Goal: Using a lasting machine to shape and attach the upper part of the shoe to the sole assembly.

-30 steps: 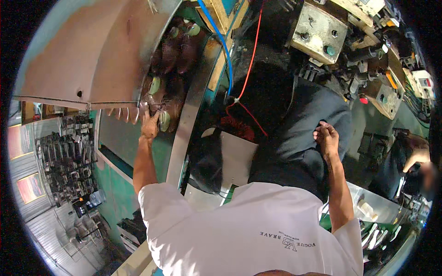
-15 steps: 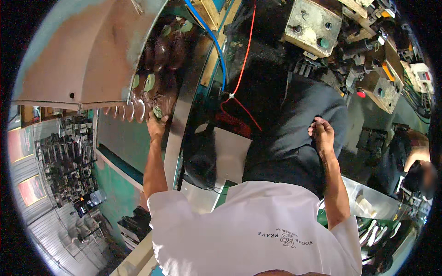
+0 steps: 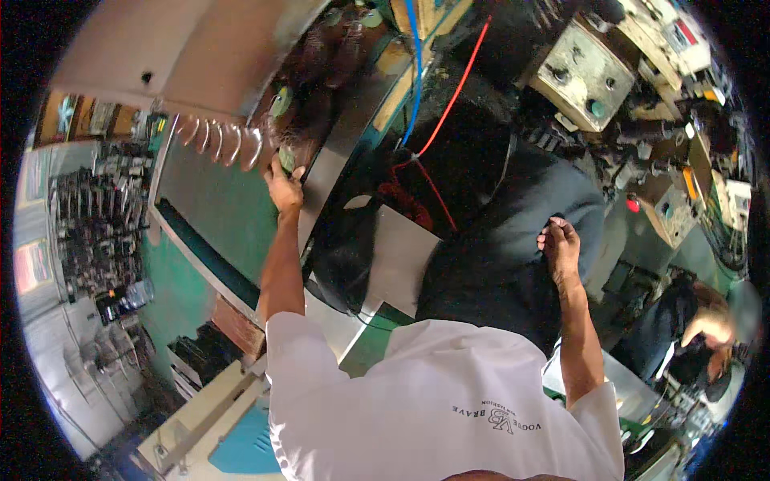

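Note:
Below a rust-brown metal hood, glossy brown shoes (image 3: pixel 254 147) stand in a row, several with pale green tops like shoe lasts. My left hand (image 3: pixel 285 194) reaches the nearest brown shoe with a green last (image 3: pixel 286 157). Its thumb and fingers close on either side of that last, and part of the shoe is hidden behind them. Over my dark-trousered thigh hangs my right hand (image 3: pixel 561 247), its fingers curled in. Whatever lies between those fingers, if anything, is too small to make out.
A blue hose (image 3: pixel 416 76) and a red cord (image 3: pixel 455 92) hang ahead. To the right stand a worn control box (image 3: pixel 589 76) with knobs and another box (image 3: pixel 670 212) near a red button. A co-worker (image 3: pixel 674 321) bends at the far right. Racks (image 3: pixel 96 224) line the left.
The whole view has turned, so the hood and shoes sit higher and more of the left side shows. My left hand stays at the shoe; my right hand keeps its curl over the thigh.

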`<state>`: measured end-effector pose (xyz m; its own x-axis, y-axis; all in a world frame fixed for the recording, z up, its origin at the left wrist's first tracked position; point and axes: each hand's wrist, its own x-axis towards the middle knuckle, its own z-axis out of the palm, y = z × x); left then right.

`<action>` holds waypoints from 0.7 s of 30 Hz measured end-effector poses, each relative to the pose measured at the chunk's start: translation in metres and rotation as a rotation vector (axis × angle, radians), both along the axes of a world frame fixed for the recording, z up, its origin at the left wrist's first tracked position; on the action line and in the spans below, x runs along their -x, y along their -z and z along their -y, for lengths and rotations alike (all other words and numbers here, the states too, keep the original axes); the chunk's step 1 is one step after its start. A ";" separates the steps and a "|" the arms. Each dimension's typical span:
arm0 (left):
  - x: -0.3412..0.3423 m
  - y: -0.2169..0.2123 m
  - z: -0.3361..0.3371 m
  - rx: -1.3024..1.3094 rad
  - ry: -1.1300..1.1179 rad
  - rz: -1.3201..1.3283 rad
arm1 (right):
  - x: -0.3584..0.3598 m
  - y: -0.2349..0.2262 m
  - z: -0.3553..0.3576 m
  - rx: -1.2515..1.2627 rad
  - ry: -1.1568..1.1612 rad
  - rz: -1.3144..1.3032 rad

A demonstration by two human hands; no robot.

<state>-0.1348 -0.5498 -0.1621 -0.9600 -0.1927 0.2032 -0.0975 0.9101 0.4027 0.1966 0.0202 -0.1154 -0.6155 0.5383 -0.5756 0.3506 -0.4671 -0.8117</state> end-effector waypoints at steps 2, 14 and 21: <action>0.005 0.002 0.001 0.028 0.023 0.007 | -0.002 0.006 -0.005 -0.006 -0.027 -0.011; -0.124 -0.112 -0.318 -0.551 0.777 -0.018 | -0.080 -0.053 -0.041 -0.419 -0.091 0.065; -0.245 -0.089 -0.455 -0.516 1.556 0.146 | -0.416 -0.006 -0.090 -0.287 -0.023 0.595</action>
